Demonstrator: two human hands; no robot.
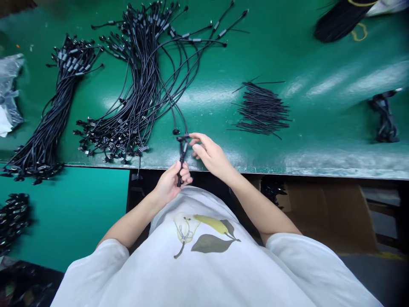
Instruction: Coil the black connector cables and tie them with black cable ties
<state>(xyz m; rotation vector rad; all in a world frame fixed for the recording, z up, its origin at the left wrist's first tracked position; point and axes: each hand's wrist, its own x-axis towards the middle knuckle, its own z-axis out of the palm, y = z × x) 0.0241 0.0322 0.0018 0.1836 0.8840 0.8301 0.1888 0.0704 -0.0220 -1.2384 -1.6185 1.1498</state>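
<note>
My left hand (171, 183) is shut around a short bunch of black cable (182, 160), just off the front edge of the green bench mat (319, 51). My right hand (209, 155) reaches across with its fingers apart, the fingertips at the black connector (183, 137) on top of that bunch. Thin cables run from there up into a large heap of black cables (140, 85). To its left lies a second bundle of black cables (70, 85). A pile of short black wires (262, 108) sits to the right of my hands.
A grey plastic bag (9, 89) lies at the far left. A black bundle (338, 21) and a smaller cable bunch (383, 119) rest on the right of the bench. Black connectors (12, 221) lie on a lower teal surface (64, 221). Cardboard (329, 217) stands below the bench.
</note>
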